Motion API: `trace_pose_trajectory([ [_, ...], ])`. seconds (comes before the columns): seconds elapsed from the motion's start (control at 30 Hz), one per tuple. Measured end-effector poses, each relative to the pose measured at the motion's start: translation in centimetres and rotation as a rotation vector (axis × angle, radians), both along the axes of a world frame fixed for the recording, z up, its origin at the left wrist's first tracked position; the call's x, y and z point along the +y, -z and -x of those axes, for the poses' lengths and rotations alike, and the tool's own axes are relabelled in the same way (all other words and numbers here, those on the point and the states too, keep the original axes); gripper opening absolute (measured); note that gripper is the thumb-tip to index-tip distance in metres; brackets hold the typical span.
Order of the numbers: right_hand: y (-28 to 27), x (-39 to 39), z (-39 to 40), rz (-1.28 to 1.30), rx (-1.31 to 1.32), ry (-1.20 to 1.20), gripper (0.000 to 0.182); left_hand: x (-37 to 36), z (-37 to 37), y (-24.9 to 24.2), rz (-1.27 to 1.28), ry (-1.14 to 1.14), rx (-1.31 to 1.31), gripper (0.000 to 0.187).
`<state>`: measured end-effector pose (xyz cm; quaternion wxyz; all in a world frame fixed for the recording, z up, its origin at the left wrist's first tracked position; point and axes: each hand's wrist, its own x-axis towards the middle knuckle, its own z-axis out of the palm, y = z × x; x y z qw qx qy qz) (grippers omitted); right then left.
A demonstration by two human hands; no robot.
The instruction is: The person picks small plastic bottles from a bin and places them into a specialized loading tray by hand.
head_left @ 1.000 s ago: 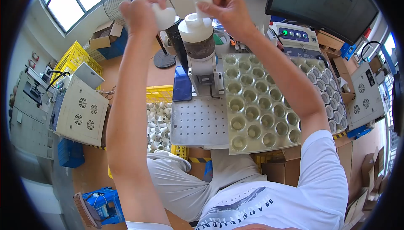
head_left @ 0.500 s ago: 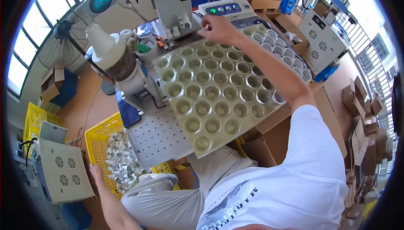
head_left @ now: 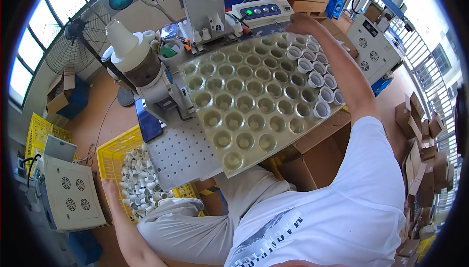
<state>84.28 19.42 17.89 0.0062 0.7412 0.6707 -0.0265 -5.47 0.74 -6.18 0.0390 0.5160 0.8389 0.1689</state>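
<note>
Right grip [head_left: 299,24] at far edge of tray [head_left: 282,139], can't tell if clamped; white cups [head_left: 319,68] upright in tray, just toward the person. Left grip [head_left: 110,187], also unreadable, farther off by yellow basket [head_left: 109,157].

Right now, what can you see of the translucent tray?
The translucent tray looks like yellowish moulded plastic, with staggered rows of round pockets. It lies beside the perforated metal plate. White cups occupy pockets toward its right side; others look empty. The right hand is near its far right corner, contact unclear.
</note>
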Motion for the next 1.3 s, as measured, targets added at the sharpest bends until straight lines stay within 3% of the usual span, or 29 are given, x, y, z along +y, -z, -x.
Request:
trace_pose_trajectory([
  [0.1, -2.6, -2.0, 7.0, -0.078, 0.487, -0.019, 0.046, -0.4, -0.2, 0.0, 0.038, -0.008, -0.039, 0.029],
  [0.17, -0.5, -1.7, 9.9, -0.053, 0.669, -0.211, 0.046, -0.8, -1.7, -1.2, 0.071, -0.013, -0.050, 0.030],
  [0.2, 0.8, -1.8, 11.3, -0.054, 0.680, -0.223, 0.046, -0.8, -2.2, -1.5, 0.066, -0.024, -0.040, 0.030],
  [0.27, 3.3, -2.4, 14.6, -0.299, 0.611, -0.484, 0.041, -0.5, -2.1, -0.7, 0.019, 0.081, -0.031, 0.029],
  [0.33, 5.3, -3.3, 17.2, -0.218, 0.770, -0.519, 0.036, 0.1, 1.4, 2.1, 0.239, 0.251, 0.213, 0.028],
  [0.4, 6.4, -4.7, 19.1, -0.226, 0.754, -0.556, 0.035, -0.8, -3.1, -1.0, 0.083, 0.008, -0.052, 0.028],
  [0.43, 6.9, -5.2, 19.8, -0.274, 0.785, -0.564, 0.035, -1.2, -2.3, -1.5, 0.068, -0.026, -0.047, 0.028],
  [0.5, 7.3, -5.6, 20.2, -0.318, 0.817, -0.589, 0.036, -1.3, -1.0, -0.1, 0.390, 0.387, 0.420, 0.030],
  [0.6, 7.5, -5.8, 20.1, -0.361, 0.867, -0.582, 0.035, -1.0, 2.2, 3.9, 0.273, 0.262, 0.242, 0.030],
  [0.67, 7.6, -5.8, 20.2, -0.386, 0.866, -0.584, 0.035, -1.3, 0.4, 2.0, 0.287, 0.182, 0.179, 0.030],
  [0.73, 7.7, -5.7, 20.1, -0.386, 0.863, -0.585, 0.035, -1.4, -0.4, 1.1, 0.394, 0.274, 0.267, 0.030],
  [0.97, 7.6, -5.9, 20.0, -0.378, 0.847, -0.559, 0.036, -2.3, -4.0, -2.4, 0.379, 0.336, 0.369, 0.024],
  [1.03, 7.7, -5.8, 20.0, -0.387, 0.849, -0.567, 0.036, -2.3, -5.0, -2.9, 0.237, 0.151, 0.158, 0.022],
  [1.17, 7.6, -5.9, 20.0, -0.374, 0.832, -0.559, 0.036, -1.7, -3.9, -2.5, 0.412, 0.348, 0.397, 0.024],
  [1.23, 7.4, -6.0, 20.0, -0.378, 0.829, -0.558, 0.036, -0.3, -3.8, -1.5, 0.004, -0.062, -0.078, 0.026],
  [1.3, 7.3, -6.1, 20.1, -0.382, 0.827, -0.556, 0.037, 1.7, -5.2, -3.6, -0.055, -0.069, -0.145, 0.027],
])
